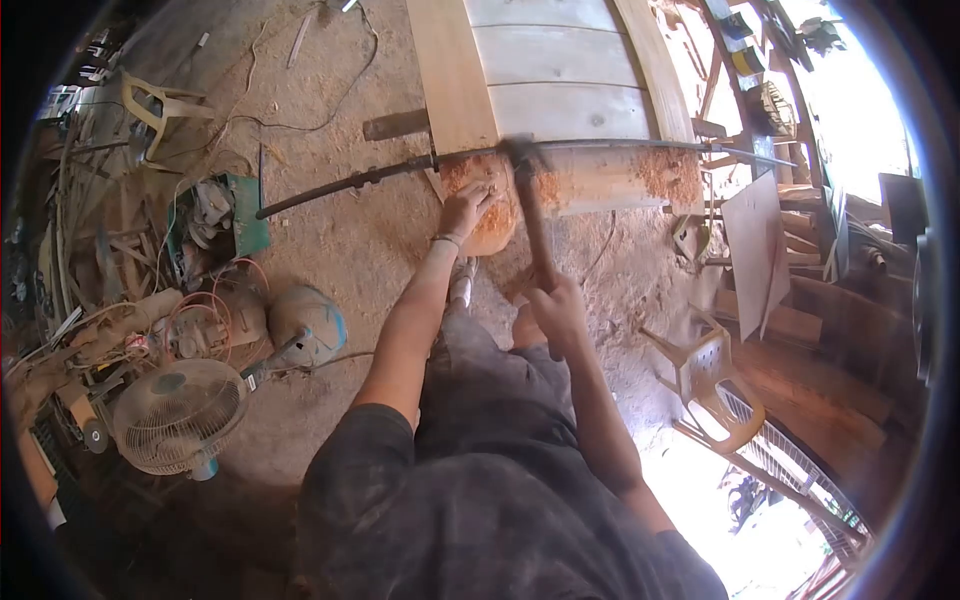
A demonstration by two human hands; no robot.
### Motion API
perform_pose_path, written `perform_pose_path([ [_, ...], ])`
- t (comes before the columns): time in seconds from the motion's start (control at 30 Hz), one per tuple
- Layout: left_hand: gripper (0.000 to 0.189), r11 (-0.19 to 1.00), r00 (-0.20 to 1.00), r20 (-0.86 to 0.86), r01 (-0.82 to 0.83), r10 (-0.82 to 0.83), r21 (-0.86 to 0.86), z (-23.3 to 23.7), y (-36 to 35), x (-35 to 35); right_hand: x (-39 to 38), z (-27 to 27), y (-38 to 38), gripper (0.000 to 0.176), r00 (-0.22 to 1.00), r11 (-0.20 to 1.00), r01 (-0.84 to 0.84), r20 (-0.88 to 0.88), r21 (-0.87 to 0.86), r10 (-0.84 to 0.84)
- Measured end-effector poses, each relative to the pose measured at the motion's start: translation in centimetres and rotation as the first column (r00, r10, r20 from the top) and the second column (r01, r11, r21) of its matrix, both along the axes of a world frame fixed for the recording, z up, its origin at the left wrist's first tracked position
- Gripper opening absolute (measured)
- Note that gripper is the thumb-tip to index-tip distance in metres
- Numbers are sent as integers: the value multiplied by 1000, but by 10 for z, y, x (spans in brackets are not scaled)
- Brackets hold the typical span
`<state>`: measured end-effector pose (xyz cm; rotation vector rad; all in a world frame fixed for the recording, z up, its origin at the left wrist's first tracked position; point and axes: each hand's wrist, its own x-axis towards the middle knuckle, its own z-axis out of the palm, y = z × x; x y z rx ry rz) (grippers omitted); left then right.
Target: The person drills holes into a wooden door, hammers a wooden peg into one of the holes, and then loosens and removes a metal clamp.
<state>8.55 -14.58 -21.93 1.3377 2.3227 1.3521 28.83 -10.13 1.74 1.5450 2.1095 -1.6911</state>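
My right hand (557,312) is wrapped round the wooden handle of a hammer (535,225), whose dark head lies over the long metal bar clamp (370,177). At the lower left end of the wooden door panel (570,110), my left hand (468,208) has its fingers pressed together close to the wood. Whatever those fingers hold is too small to make out. The clamp runs across the panel near its lower edge. Reddish wood shavings (672,175) lie on the panel's lower rail on both sides.
A fan (180,415) and a round tank (305,325) stand at the left, near a green metal box (250,215). Plastic chairs are at the upper left (160,110) and right (708,375). Boards (755,250) lean at the right. Cables cross the dusty floor.
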Motion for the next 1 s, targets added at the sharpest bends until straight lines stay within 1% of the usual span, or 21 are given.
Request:
perform_pose_path([
  [0.07, 27, 999, 1000, 8, -12, 12, -46, 18, 6, -6, -11, 53, 7, 14, 989, 1000, 3, -149, -5, -3],
  [0.1, 31, 1000, 1000, -8, -8, 8, 6, 9, 6, -6, -14, 68, 5, 11, 914, 1000, 25, -406, 19, -15],
  [0.13, 31, 1000, 1000, 1, 4, -4, -20, 7, 2, -3, -14, 43, -1, 13, 668, 991, 137, -739, 4, -89],
  [0.2, 32, 998, 999, -8, 33, -33, -52, 6, 6, -10, -14, 11, -8, 12, 673, 971, 233, -728, 45, -128],
  [0.23, 30, 999, 998, 45, 34, -33, -26, 8, 7, -14, -3, -18, -5, 13, 923, 980, 92, -385, 177, -18],
  [0.27, 28, 999, 994, 102, 38, -38, 2, 12, 5, -12, 14, -51, -2, 17, 996, 967, -87, 40, 242, 79],
  [0.3, 26, 999, 987, 158, 38, -43, 32, 16, 5, -8, 22, -78, 1, 23, 973, 968, -205, 137, 145, 185],
  [0.33, 26, 992, 845, 533, -28, -41, 121, 2, 1, 1, 29, -84, 5, 23, 975, 977, -175, 155, 118, 156],
  [0.37, 26, 981, 557, 828, -111, -72, 160, -13, -15, 20, 45, -86, -1, 23, 976, 988, -134, 183, 73, 119],
  [0.4, 26, 958, 206, 968, -215, -144, 188, -24, -9, 11, 40, -90, 7, 23, 978, 993, -103, 185, 59, 91],
  [0.43, 25, 980, 584, 808, -100, -81, 171, -17, 10, -18, 21, -35, 7, 24, 991, 993, 96, 104, -64, -89],
  [0.47, 25, 998, 840, 542, -6, -31, 65, -2, 7, -22, 7, 14, 14, 23, 985, 991, 129, 120, -31, -124],
  [0.5, 25, 994, 975, 217, 67, -46, -88, 8, -14, -6, 9, 43, 14, 22, 973, 985, 172, 158, -14, -167],
  [0.53, 25, 996, 987, 158, 14, 0, -86, 14, -17, -4, 32, 36, 23, 11, 957, 964, 236, -144, -125, -253],
  [0.57, 25, 997, 996, 76, -47, 51, -54, 21, -4, -18, 21, 71, 27, 6, 872, 910, 357, -275, -210, -406],
  [0.6, 25, 994, 994, 5, -108, 108, -22, 27, 4, -25, 16, 100, 37, 11, 833, 958, 263, -475, -114, -285],
  [0.63, 26, 987, 996, 47, -69, 76, -144, 35, 0, -30, 17, 118, 47, 14, 794, 979, 186, -575, -81, -199],
  [0.67, 27, 992, 979, 189, -51, 72, -114, 32, -1, -28, 18, 125, 47, 13, 740, 967, 242, -631, -75, -234],
  [0.77, 27, 999, 870, 491, 38, -47, 28, 4, 1, -29, 26, 114, 45, 10, 671, 949, 309, -691, -67, -268],
  [0.87, 26, 990, 936, 351, 85, -41, -110, -7, 2, -31, 34, 100, 29, 6, 734, 942, 334, -614, -45, -290],
  [1.0, 23, 981, 963, 249, 142, -106, -130, 5, -2, -28, 39, 91, 15, 7, 801, 952, 296, -522, -79, -292],
])
